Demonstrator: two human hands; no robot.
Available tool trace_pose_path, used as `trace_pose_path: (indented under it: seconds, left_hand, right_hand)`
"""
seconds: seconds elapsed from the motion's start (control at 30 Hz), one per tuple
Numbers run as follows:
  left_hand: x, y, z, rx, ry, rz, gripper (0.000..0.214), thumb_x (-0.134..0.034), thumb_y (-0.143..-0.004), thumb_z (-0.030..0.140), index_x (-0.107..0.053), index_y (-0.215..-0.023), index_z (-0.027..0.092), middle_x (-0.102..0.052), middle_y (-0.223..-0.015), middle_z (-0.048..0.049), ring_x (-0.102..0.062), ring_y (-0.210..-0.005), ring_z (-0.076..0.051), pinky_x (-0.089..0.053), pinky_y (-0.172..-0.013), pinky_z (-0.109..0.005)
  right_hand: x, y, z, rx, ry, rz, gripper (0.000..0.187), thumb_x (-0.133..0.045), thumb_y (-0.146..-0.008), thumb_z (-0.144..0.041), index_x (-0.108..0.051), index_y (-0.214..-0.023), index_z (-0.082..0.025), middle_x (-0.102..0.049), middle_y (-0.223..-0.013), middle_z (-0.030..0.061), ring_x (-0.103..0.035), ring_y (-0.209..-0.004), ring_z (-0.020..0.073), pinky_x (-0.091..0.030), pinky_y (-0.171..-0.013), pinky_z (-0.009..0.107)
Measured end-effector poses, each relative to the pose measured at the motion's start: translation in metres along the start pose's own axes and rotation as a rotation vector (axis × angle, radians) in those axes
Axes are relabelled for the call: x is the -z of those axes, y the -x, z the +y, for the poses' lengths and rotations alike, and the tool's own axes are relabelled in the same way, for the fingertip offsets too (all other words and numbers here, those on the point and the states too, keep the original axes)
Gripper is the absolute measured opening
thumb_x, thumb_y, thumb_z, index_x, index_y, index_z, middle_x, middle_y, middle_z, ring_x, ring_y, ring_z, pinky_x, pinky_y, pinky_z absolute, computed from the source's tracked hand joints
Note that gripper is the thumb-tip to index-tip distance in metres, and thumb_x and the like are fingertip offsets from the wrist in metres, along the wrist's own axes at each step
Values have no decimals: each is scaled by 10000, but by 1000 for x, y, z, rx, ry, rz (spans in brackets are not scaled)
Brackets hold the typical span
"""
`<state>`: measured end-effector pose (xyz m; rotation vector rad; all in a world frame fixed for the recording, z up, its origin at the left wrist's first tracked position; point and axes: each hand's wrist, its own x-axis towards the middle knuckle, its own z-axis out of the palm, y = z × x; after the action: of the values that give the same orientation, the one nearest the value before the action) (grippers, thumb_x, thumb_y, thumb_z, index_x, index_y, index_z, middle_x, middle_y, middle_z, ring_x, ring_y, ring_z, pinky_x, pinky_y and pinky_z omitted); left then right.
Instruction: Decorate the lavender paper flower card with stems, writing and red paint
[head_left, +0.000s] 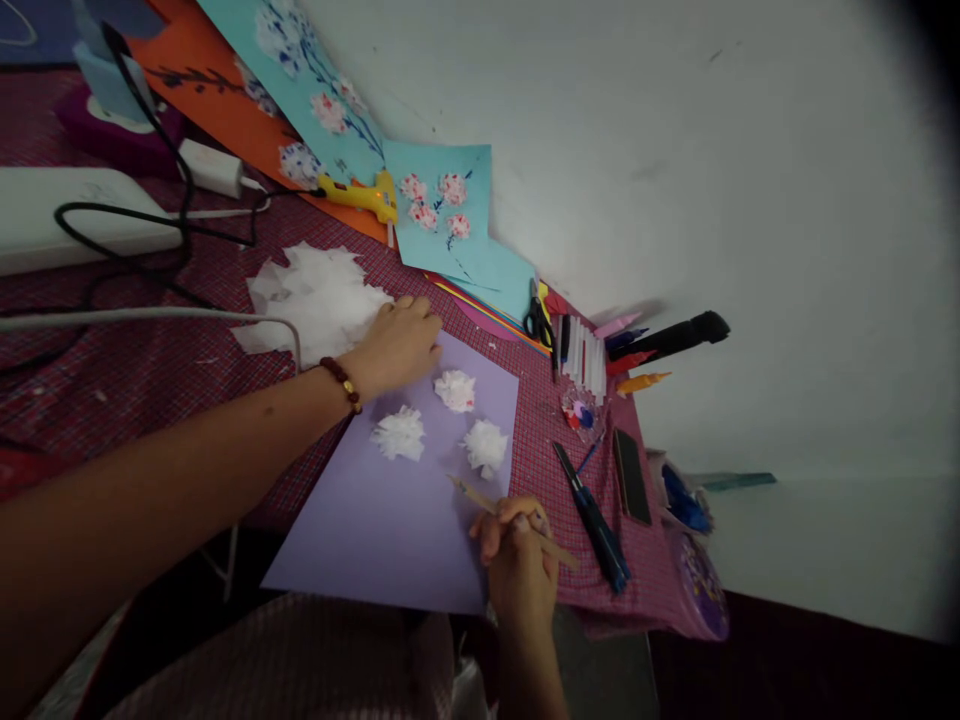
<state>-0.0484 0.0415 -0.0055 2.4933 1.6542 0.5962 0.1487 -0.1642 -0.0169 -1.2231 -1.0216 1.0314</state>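
A lilac paper sheet lies at the table's front edge, bearing three crumpled white tissue flowers: one on the left, one at the top and one on the right. My left hand rests palm down at the sheet's upper edge, fingers slightly bent and apart. It borders a loose pile of white tissue pieces; whether a fingertip pinches one is hidden. In my right hand is a pale pointed wooden stick, held like a pen, its tip below the right flower.
A yellow glue gun lies by blue flower pictures. Black cables and a white power strip occupy the left. On the right are scissors, glue sticks, a box cutter and a phone.
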Motion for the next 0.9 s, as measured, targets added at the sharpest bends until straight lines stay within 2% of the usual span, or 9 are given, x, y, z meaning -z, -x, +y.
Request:
trace_pose_path:
  seconds: [0.13,0.27,0.5,0.63,0.8,0.9]
  left_hand:
    - [-1,-3,4,15,-32,-1,314,-420,-914,312,-640,-1031,121,-602,-1124,-165,-520,-1085,-322,-402,-902,-442]
    - [-1,-4,1,-16,-43,-1,325,-391,-927,311,-642,-1019,126,-607,-1106,-160,-535,-1062,-318,-416,-878,-436]
    - [2,-6,-2,-22,-49,-41,301,-412,-921,307,-645,-1000,134,-605,-1110,-146,-529,-1066,-318,-426,-879,-444]
    - [2,-10,-2,0,-41,-58,331,-415,-916,315,-636,-1061,116,-595,-1128,-165,-515,-1085,-336,-423,-891,-467]
    - [-1,-14,0,47,-14,-57,362,-409,-914,317,-631,-1111,111,-574,-1151,-181,-482,-1130,-359,-403,-921,-504]
    - [-2,-14,0,54,-25,-68,365,-419,-911,335,-625,-1126,124,-566,-1165,-167,-473,-1139,-353,-396,-935,-503]
  right_hand:
    - [1,0,-1,-30,16,-36,224,-526,-882,-371,-573,-733,-211,-476,-447,-72,-443,-420,107,-479,-573,264]
    - [2,-2,-1,-98,17,-93,241,-504,-910,-377,-570,-754,-206,-478,-448,-68,-427,-411,105,-409,-513,236]
    - [-4,-4,-8,-195,150,-305,285,-473,-954,-371,-612,-788,-186,-550,-540,-30,-458,-472,105,-363,-487,222]
    - [2,-8,-12,-175,228,-168,285,-476,-947,-380,-592,-767,-191,-542,-538,-33,-465,-481,107,-364,-490,221]
    - [23,-17,-12,-130,224,69,236,-492,-918,-362,-571,-767,-199,-502,-496,-50,-433,-436,106,-326,-439,217]
    - [32,-20,-10,-124,207,140,230,-488,-911,-353,-571,-762,-199,-485,-486,-54,-422,-431,104,-325,-434,217]
